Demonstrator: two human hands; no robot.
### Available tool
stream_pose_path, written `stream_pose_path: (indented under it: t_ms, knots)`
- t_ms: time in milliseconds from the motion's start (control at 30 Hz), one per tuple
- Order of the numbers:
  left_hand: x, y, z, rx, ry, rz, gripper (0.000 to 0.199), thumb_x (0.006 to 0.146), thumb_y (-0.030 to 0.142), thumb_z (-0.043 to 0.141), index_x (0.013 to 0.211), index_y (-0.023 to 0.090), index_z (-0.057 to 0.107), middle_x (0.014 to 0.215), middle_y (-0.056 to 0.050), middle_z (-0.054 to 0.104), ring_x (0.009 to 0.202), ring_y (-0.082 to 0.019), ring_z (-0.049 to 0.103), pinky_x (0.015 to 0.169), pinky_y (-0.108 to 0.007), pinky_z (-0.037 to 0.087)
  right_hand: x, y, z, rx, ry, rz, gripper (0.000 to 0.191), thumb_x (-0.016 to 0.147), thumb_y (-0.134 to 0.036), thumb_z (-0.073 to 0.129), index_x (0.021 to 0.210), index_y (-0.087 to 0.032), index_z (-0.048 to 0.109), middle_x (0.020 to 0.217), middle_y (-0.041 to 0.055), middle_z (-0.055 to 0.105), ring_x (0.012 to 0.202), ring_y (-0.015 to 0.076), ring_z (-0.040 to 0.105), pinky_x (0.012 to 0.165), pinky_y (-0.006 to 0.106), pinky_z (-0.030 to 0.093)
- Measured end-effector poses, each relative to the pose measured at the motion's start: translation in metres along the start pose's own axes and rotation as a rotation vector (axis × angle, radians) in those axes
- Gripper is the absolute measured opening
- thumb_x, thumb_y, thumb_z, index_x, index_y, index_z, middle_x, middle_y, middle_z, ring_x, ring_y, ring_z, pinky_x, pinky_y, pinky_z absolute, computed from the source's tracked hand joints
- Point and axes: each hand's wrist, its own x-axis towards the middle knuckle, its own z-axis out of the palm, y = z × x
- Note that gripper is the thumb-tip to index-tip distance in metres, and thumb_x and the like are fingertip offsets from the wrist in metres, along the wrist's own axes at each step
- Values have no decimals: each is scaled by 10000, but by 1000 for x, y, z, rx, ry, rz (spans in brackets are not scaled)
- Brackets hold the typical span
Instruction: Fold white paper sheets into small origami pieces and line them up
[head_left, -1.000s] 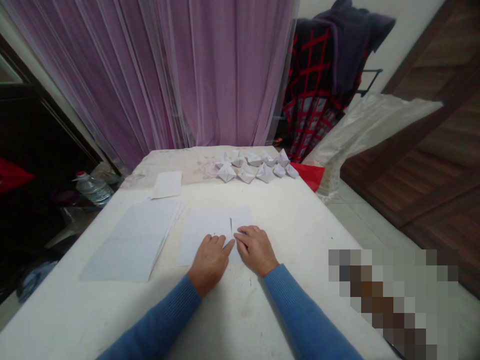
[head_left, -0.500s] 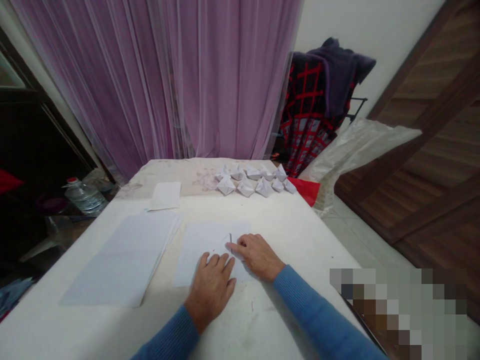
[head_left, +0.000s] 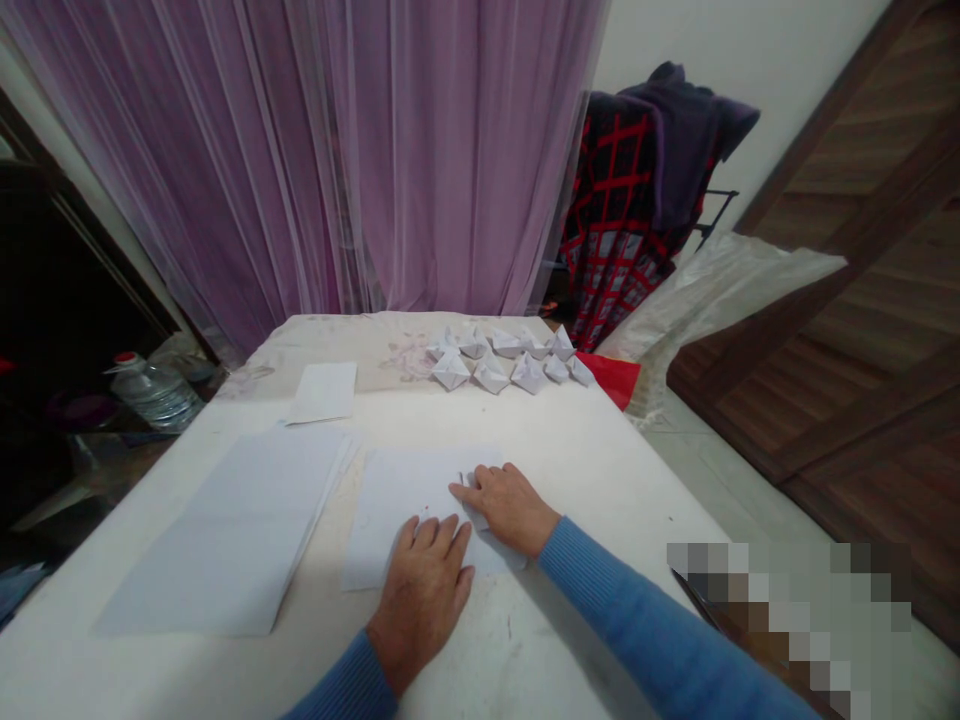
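My left hand lies palm down, fingers slightly spread over the near part of the white sheet, which is on the table just right of the paper stack. My right hand covers some of the sheet's right side, index finger outstretched (whether the curled ones pinch paper, I cannot tell).

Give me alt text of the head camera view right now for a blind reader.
A person's left hand and right hand rest on a white paper sheet on a table, the right index finger extended. A paper stack lies to the left; folded paper shapes sit in two rows near the far end, backed by a purple curtain.
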Motion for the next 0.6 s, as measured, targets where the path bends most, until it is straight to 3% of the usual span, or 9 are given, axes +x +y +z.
stream_pose_path:
  t_ms: [300, 600]
  knots:
    - [1, 1, -2, -22, -12, -3, 394, 906, 300, 493, 1278, 199, 573, 1252, -97, 619, 1096, -271, 544, 987, -480, 404, 4, -7, -2, 24, -31, 112, 370, 949, -228, 459, 1310, -283, 519, 1018, 88, 612, 876, 208, 586, 786, 348, 364]
    - [1, 2, -2, 11, -2, -10, 378, 908, 313, 507, 1271, 224, 569, 1250, -72, 619, 1096, -266, 543, 1049, -498, 332, 4, -17, 0, 22, 0, 189, 404, 917, -238, 511, 1320, -260, 516, 1027, 108, 607, 891, 251, 585, 743, 367, 380]
